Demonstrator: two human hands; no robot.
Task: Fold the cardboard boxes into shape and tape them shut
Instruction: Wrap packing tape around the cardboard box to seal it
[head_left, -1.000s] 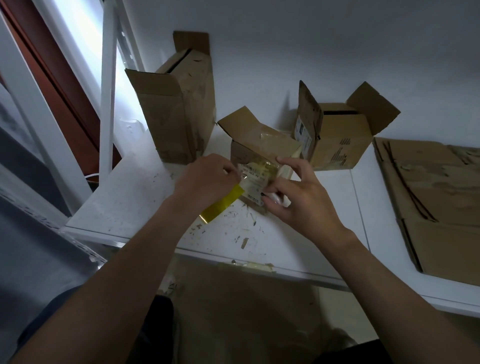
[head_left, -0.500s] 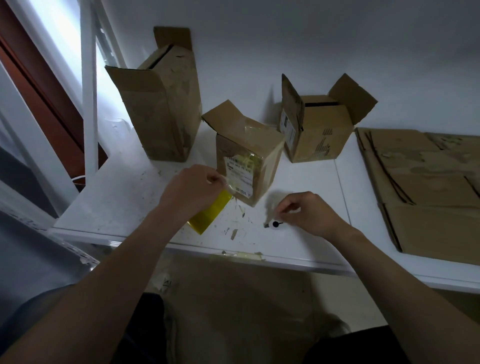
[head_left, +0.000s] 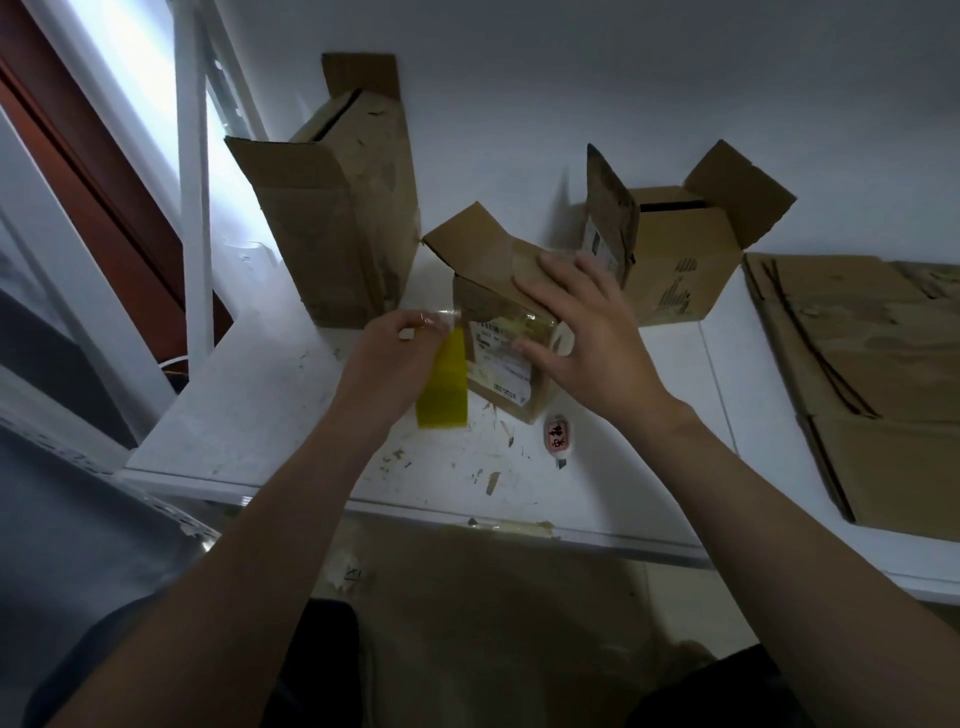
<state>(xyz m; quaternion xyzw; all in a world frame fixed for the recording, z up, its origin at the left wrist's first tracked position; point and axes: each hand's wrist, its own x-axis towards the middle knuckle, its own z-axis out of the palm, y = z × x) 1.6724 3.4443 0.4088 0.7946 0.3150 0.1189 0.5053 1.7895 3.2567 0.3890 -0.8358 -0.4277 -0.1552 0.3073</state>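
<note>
A small cardboard box (head_left: 485, 270) with a white label stands in the middle of the white table (head_left: 260, 395), one flap up at its back left. My right hand (head_left: 582, 332) lies flat over its top, fingers spread, thumb against the taped front face. My left hand (head_left: 395, 353) is just left of the box and pinches the end of a clear tape strip (head_left: 447, 315) that runs to the box. A yellow tape roll (head_left: 444, 387) hangs under that hand.
A tall open box (head_left: 343, 218) stands at the back left, and another open box (head_left: 680, 249) at the back right. Flattened cardboard (head_left: 872, 374) lies stacked on the right. A small white cutter (head_left: 557, 435) lies on the table in front of the box. A white post (head_left: 192, 208) rises at left.
My right hand left the small cutter on the table and rose onto the top of the box. My left hand drew the tape taut to the left.
</note>
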